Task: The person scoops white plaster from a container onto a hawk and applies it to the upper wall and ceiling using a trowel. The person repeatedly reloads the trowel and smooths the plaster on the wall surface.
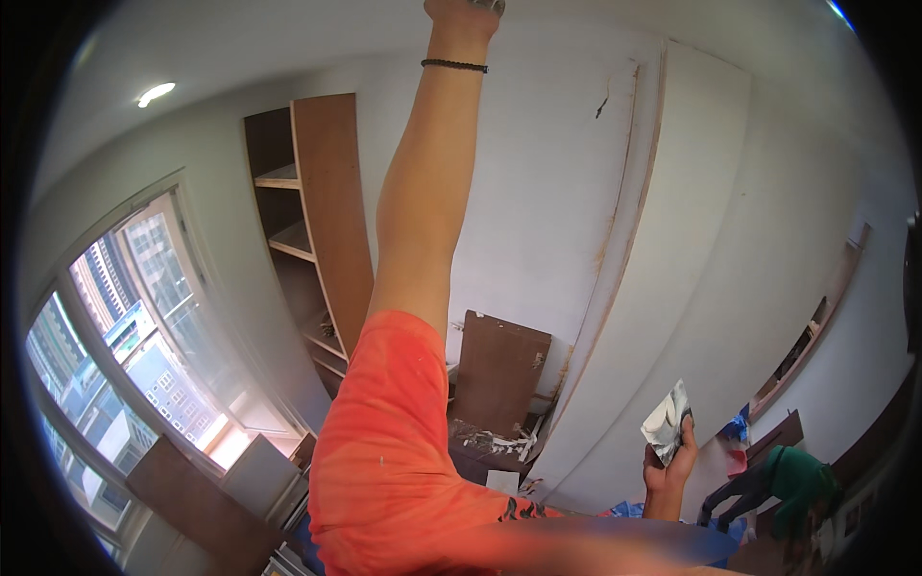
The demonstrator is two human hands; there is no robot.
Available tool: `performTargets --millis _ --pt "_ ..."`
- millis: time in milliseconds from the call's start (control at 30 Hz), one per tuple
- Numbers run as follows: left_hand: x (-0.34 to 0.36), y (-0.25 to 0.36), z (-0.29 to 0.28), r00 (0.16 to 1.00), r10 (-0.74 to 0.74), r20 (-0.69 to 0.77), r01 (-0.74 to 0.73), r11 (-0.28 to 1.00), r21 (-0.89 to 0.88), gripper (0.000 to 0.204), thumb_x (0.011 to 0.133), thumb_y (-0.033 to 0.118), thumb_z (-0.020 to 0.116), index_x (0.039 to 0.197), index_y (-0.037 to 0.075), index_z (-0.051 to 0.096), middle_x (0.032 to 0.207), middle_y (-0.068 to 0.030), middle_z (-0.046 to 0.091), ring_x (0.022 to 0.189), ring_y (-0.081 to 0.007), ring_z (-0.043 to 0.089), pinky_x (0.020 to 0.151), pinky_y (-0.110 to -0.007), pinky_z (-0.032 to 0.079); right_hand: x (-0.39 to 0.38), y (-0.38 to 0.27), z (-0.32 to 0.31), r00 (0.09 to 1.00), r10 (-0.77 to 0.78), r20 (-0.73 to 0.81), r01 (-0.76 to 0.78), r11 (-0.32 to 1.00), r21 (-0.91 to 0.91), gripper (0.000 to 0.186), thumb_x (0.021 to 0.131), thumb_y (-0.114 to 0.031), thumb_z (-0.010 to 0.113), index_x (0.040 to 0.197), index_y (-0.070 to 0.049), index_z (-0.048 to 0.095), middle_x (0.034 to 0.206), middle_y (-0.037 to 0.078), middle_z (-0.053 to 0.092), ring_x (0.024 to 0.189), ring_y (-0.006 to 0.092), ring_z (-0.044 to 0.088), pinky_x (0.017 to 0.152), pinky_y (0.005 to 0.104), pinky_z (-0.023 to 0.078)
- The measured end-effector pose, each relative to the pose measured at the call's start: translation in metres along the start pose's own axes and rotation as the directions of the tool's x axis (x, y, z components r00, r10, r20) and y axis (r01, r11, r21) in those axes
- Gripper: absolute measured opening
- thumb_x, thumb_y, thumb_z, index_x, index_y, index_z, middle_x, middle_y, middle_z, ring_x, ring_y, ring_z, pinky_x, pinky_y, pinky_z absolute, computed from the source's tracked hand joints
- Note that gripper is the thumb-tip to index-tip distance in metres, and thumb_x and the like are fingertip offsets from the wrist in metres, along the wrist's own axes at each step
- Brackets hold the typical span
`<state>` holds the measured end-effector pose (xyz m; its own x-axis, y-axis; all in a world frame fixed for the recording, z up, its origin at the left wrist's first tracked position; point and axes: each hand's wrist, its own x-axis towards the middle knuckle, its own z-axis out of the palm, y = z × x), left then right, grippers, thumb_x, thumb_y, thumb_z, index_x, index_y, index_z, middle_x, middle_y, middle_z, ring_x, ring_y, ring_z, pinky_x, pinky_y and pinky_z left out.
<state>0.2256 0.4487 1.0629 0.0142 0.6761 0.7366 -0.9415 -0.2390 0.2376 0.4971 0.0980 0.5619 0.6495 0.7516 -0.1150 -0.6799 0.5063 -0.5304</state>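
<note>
My left hand [465, 12] is raised high at the upper edge, against the ceiling, its arm bare below a short orange sleeve and a dark braided band round the wrist. The hand is partly cut off; its fingers look curled round something greyish that I cannot make out. Lower on the right, my right hand [674, 465] is closed on a crumpled whitish-grey piece [665, 423] with a dark edge, held upright with the thumb against its side. Whether that piece is paper, a bag or a plate of paste, I cannot tell.
An open brown shelf unit [331, 192] stands behind the raised arm, near windows [144, 317] on the left. Brown boards [499, 370] lean at the wall above debris. A white panel [663, 240] rises at right. A person in green [805, 485] bends over at lower right.
</note>
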Motion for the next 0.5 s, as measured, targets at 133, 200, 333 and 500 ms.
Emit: performTargets --millis 133,200,333,500 --pt "-0.04 0.058 0.038 0.997 0.067 -0.04 -0.067 0.998 -0.015 0.051 0.108 0.037 0.034 0.144 0.001 0.033 0.142 -0.0214 0.045 0.129 -0.0346 0.053 0.114 -0.054 0.025 -0.001 -0.002 0.003 0.996 0.077 0.046 -0.076 0.997 -0.016 0.032 0.102 -0.03 0.06 0.128 -0.01 0.061 0.119 0.004 0.071 0.104 0.0195 0.071 0.085 0.035 0.061" --pt "-0.074 0.082 0.066 0.99 0.144 -0.008 -0.143 0.99 0.016 0.05 0.109 0.033 0.034 0.141 -0.005 0.03 0.135 -0.022 0.047 0.122 -0.0341 0.056 0.11 -0.053 0.028 0.007 -0.005 -0.008 0.989 0.105 0.102 -0.106 0.994 -0.001 0.036 0.103 -0.032 0.059 0.132 -0.011 0.059 0.124 0.004 0.068 0.11 0.0223 0.069 0.091 0.0404 0.058" --pt "-0.156 0.106 0.118 0.929 0.332 0.163 -0.346 0.936 0.066 0.045 0.111 0.024 0.027 0.14 -0.011 0.026 0.131 -0.0271 0.046 0.12 -0.0368 0.056 0.111 -0.054 0.028 -0.003 -0.018 0.003 0.985 0.141 0.103 -0.137 0.99 -0.044 0.031 0.103 -0.028 0.059 0.128 -0.009 0.061 0.119 0.004 0.071 0.103 0.0195 0.072 0.086 0.0338 0.061" --pt "-0.242 0.078 0.12 0.686 0.687 0.24 -0.661 0.45 0.601 0.041 0.107 0.024 0.042 0.129 -0.011 0.048 0.126 -0.0274 0.055 0.114 -0.0363 0.059 0.1 -0.049 0.046 -0.004 -0.025 0.0 0.986 0.126 0.106 -0.123 0.992 -0.028 0.034 0.105 -0.029 0.055 0.132 -0.009 0.058 0.124 0.005 0.068 0.11 0.0196 0.068 0.09 0.038 0.06"
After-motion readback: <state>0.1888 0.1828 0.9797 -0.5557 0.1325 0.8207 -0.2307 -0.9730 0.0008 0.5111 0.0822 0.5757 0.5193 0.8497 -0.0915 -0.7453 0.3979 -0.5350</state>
